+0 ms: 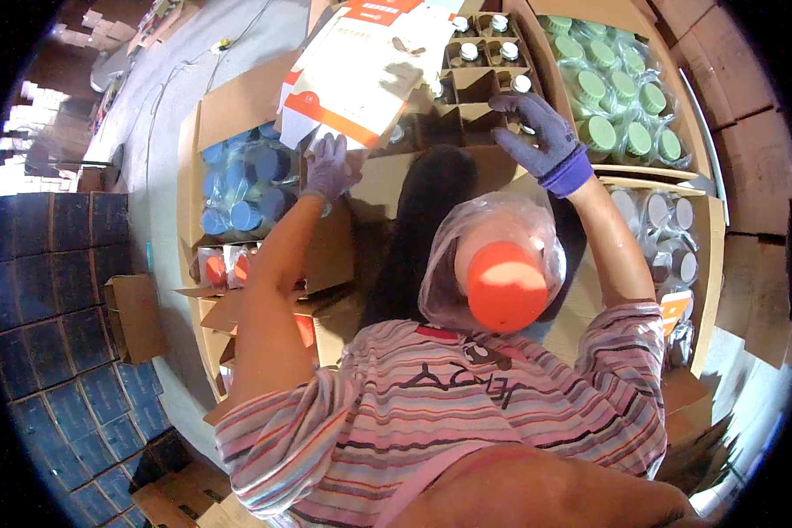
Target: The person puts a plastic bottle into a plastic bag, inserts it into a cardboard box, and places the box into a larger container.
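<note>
My left hand point(328, 169), in a pale glove, has its fingers closed on the lower edge of a flat white-and-orange carton point(352, 66). My right hand point(541, 141), in a grey-purple glove, hovers over a divided cardboard box point(477, 90). Its thumb and fingers are apart in a curve, close to the dark bottles with white caps point(509, 51) in the compartments. Whether it touches a bottle beneath it, I cannot tell. On my lap sits a container with an orange lid point(506, 286), wrapped in a clear plastic bag point(444, 255).
Beside the left arm stands a box of blue-lidded containers point(246, 216); orange-lidded ones point(213, 266) sit nearer. At right are boxes with green-lidded point(598, 132) and grey-lidded containers point(658, 211). Dark stacked cartons point(48, 290) line the far left.
</note>
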Motion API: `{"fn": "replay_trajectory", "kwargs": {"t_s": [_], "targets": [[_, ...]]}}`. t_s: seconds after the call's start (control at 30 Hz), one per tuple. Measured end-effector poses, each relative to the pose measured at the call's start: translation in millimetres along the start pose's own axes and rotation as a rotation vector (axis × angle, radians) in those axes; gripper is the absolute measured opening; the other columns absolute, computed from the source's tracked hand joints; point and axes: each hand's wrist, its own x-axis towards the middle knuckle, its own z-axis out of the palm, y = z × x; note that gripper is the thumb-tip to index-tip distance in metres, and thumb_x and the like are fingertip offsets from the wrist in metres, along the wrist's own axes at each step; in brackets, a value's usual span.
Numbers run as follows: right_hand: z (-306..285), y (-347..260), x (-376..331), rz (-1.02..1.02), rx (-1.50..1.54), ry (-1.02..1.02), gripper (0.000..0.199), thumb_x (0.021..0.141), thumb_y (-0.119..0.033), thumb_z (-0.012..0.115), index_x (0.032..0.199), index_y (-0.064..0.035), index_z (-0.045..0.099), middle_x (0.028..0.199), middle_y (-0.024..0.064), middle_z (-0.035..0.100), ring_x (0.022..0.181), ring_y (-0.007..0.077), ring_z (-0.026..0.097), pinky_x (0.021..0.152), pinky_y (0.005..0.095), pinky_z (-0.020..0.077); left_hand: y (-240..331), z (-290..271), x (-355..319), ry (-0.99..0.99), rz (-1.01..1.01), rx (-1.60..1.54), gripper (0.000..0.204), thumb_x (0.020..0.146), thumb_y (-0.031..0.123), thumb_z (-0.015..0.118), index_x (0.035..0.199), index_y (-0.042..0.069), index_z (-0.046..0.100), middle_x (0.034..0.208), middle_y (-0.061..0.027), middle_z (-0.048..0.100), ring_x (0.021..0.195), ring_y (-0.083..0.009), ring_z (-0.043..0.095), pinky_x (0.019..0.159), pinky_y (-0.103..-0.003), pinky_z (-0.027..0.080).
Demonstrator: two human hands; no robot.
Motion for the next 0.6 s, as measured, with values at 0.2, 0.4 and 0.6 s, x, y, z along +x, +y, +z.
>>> {"fn": "replay_trajectory", "kwargs": {"t_s": [0.2, 0.4, 0.6], "targets": [[19, 4, 11, 0.020, 0.029, -0.074, 0.041, 0.081, -0.027, 0.067, 0.113, -0.0027, 0.058, 0.111, 0.0175, 0.058, 0.103, 0.0338, 0.056, 0.090, 0.0383, 0.0455, -2, -64, -32, -0.388, 0.040, 0.678, 0.032, 0.084, 0.013, 0.051, 0.113, -0.001, 0.049, 0.118, -0.0239, 0.052, 0.106, -0.0332, 0.056, 0.089, -0.040, 0.047], [55, -32, 62, -0.265, -0.320, 0.162, 0.062, 0.075, -0.033, 0.071, 0.127, -0.0063, 0.049, 0.127, 0.0178, 0.051, 0.116, 0.0355, 0.050, 0.097, 0.0412, 0.0416, -25, -239, -31, 0.576, 0.344, 0.655, 0.039, 0.081, 0.015, 0.053, 0.119, 0.008, 0.051, 0.101, -0.0074, 0.060, 0.095, -0.0193, 0.059, 0.077, -0.033, 0.048], [4, -95, 130, -0.452, -0.330, 0.283, 0.060, 0.078, -0.023, 0.070, 0.131, -0.0069, 0.047, 0.104, 0.0157, 0.062, 0.097, 0.0303, 0.059, 0.083, 0.0399, 0.0473, 97, -365, -18, 0.979, 0.633, 0.482, 0.050, 0.077, 0.018, 0.067, 0.120, 0.004, 0.046, 0.092, -0.0057, 0.057, 0.087, -0.0161, 0.058, 0.072, -0.027, 0.048]]}}
